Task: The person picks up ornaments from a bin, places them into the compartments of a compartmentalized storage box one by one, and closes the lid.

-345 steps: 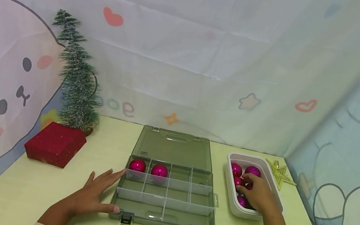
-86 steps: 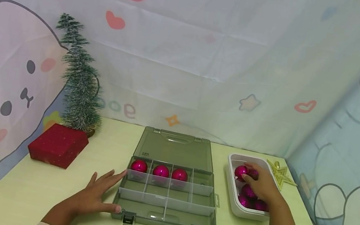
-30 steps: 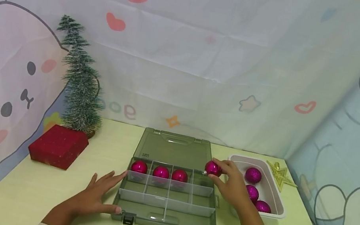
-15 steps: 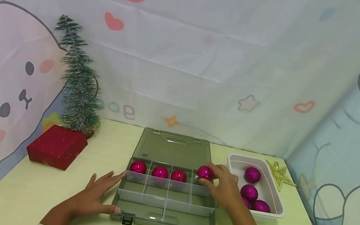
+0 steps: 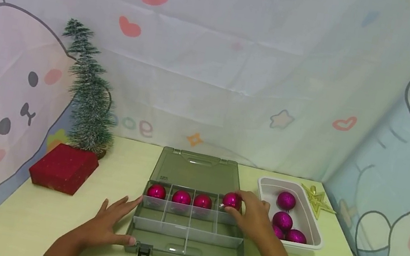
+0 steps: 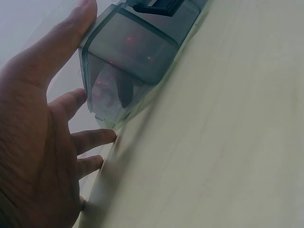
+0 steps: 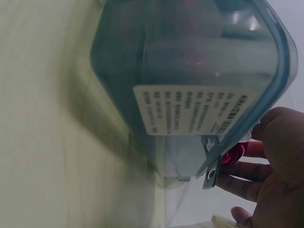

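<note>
The right hand (image 5: 253, 216) pinches a magenta ball (image 5: 232, 200) between curled fingers (image 5: 248, 198), holding it over the far-right compartment of the open organizer case (image 5: 187, 230). The left hand (image 5: 105, 225) lies flat on the counter (image 5: 29, 216), its fingers straight, thumb and fingertips touching the case's near-left corner. To seat the ball well, lower it fully between the dividers before letting go, and keep the left hand bracing the case so it does not slide. Count: three balls (image 5: 181, 197) already sit in the far row's other compartments, one is in hand, and three more (image 5: 286, 200) lie in the white tray (image 5: 266, 185) to the right. The near compartments hold nothing.
</note>
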`<action>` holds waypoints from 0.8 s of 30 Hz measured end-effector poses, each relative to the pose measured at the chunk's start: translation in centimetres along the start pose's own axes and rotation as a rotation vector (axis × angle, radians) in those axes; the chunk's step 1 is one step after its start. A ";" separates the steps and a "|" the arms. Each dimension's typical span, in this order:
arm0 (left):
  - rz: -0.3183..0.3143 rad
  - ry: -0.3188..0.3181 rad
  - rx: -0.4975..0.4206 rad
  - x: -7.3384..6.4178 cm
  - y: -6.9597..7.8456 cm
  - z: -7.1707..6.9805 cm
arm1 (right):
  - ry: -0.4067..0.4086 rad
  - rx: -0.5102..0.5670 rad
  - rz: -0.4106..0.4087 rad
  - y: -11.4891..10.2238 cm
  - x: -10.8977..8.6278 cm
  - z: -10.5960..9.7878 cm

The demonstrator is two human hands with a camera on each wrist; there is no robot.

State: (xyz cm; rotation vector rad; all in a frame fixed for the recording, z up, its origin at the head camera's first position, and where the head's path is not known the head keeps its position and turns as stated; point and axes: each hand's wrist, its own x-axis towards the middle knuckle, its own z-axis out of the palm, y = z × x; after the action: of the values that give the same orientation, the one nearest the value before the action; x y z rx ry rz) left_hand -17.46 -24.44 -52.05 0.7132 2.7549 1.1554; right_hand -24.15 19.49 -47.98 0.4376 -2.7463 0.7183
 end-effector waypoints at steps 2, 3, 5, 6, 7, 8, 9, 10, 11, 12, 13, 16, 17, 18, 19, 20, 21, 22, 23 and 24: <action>-0.003 -0.004 -0.001 0.0 0.0 0.0 | -0.019 -0.012 0.004 0.1 -0.1 0.1; -0.003 -0.004 -0.001 0.0 0.1 0.0 | -0.029 -0.017 0.003 0.1 -0.1 0.1; -0.004 -0.003 0.001 -0.1 0.1 0.0 | -0.044 -0.028 -0.004 0.0 -0.1 0.2; -0.002 -0.002 0.003 -0.1 0.1 0.0 | -0.050 -0.027 -0.007 0.0 -0.2 0.1; -0.001 -0.001 0.005 0.0 0.1 0.0 | -0.055 -0.026 -0.008 0.0 -0.2 0.1; 0.002 0.002 0.005 0.0 0.1 0.0 | -0.058 -0.022 -0.009 -0.1 -0.2 0.1; 0.002 0.003 0.007 0.0 0.1 0.0 | -0.062 -0.020 -0.010 -0.1 -0.2 0.0; 0.003 0.004 0.008 0.0 0.2 -0.1 | -0.066 -0.015 -0.010 -0.2 -0.2 0.0; 0.003 0.005 0.007 0.0 0.2 -0.1 | -0.070 -0.014 -0.011 -0.2 -0.2 0.0; 0.004 0.005 0.006 0.1 0.2 -0.1 | -0.076 -0.011 -0.009 -0.2 -0.2 0.0; 0.004 0.006 0.005 0.1 0.3 -0.2 | -0.079 -0.010 -0.010 -0.2 -0.2 0.0; 0.006 0.007 0.003 0.1 0.3 -0.2 | -0.084 -0.011 -0.019 -0.2 -0.2 0.1; 0.005 0.006 0.000 0.0 0.3 -0.2 | -0.083 -0.009 -0.025 -0.2 -0.2 0.1; 0.004 0.004 -0.001 0.0 0.3 -0.1 | -0.082 -0.006 -0.031 -0.2 -0.2 0.2; 0.003 0.003 -0.001 0.0 0.3 -0.1 | -0.080 0.001 -0.035 -0.2 -0.2 0.2; 0.002 0.003 -0.002 0.0 0.3 -0.1 | -0.077 0.006 -0.040 -0.1 -0.2 0.2; 0.001 0.003 -0.003 0.0 0.3 -0.1 | -0.078 0.014 -0.043 -0.1 -0.3 0.2; 0.001 0.003 -0.004 -0.1 0.2 -0.1 | -0.077 0.017 -0.046 -0.1 -0.3 0.3; 0.001 0.003 -0.004 -0.1 0.2 0.0 | -0.081 0.027 -0.045 -0.1 -0.3 0.2; 0.003 0.005 -0.003 -0.1 0.2 0.0 | -0.085 0.030 -0.043 0.0 -0.3 0.2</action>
State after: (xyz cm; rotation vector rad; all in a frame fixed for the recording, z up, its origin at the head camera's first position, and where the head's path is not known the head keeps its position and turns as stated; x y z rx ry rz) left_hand -17.33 -24.39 -51.93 0.7154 2.7565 1.1625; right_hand -23.88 19.41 -48.22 0.5438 -2.7990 0.7479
